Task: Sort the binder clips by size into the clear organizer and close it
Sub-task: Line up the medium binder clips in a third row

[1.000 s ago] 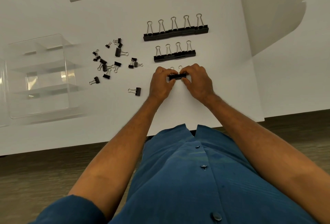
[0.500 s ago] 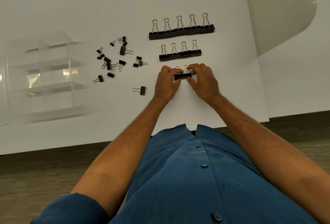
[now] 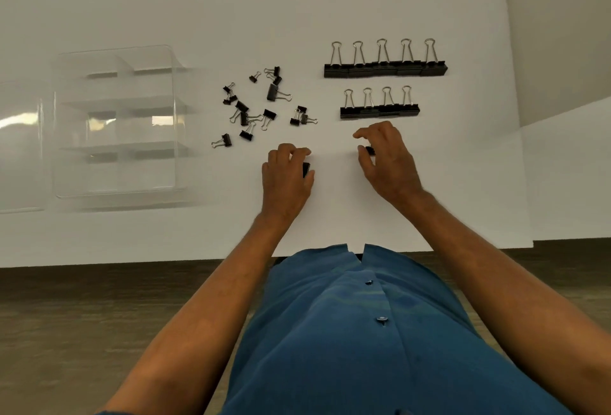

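Each hand pinches one small black steel binder clip: left hand (image 3: 287, 172) on its clip (image 3: 306, 169), right hand (image 3: 386, 153) on another (image 3: 370, 150), near the white table's (image 3: 132, 233) front edge. Light, stiff, springy; best gripped by the body.

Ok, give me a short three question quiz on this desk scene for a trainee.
1. How many clips are in the far row of large binder clips?
2. True or false: the clear organizer already holds clips.
3. Where is the loose pile of small clips? A) between organizer and rows B) right of the rows

Key: 1. five. 2. false, its compartments look empty. 3. A.
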